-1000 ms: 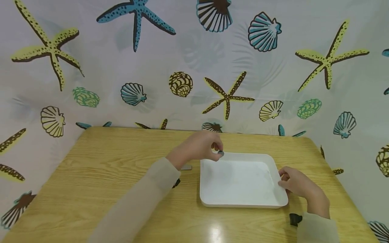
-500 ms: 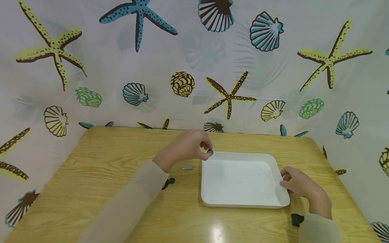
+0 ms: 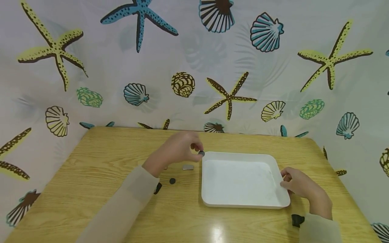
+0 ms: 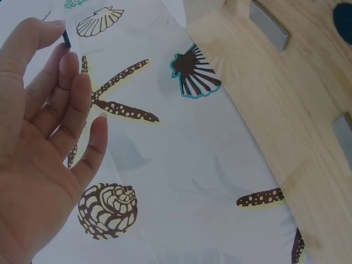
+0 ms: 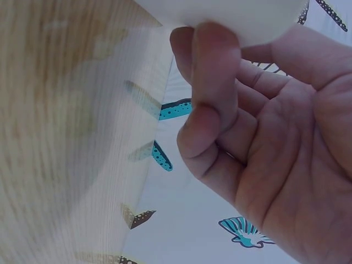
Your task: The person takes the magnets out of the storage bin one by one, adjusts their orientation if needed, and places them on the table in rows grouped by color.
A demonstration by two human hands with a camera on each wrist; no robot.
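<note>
My left hand [image 3: 179,148] pinches a small dark disc [image 3: 201,153] between thumb and fingertips, level with the far-left corner of the white tray [image 3: 241,182]. Seen edge-on in the left wrist view, the pinched disc [image 4: 66,39] is a thin dark sliver. The right hand [image 3: 299,182] holds the tray's right side, with its thumb at the rim. In the right wrist view, curled fingers [image 5: 217,71] reach under the pale tray edge [image 5: 236,19]. A second dark disc [image 3: 172,181] and a flat silver rectangular piece [image 3: 188,167] lie on the table left of the tray.
Another silver piece [image 4: 344,135] shows at the edge of the left wrist view; the left hand mostly covers it in the head view. The wooden table [image 3: 106,162] ends at a cloth [image 3: 158,60] printed with shells and starfish.
The left hand has moved left from over the tray to its far-left corner, still pinching the disc. This uncovers the silver piece and the second disc. My right hand stays on the tray.
</note>
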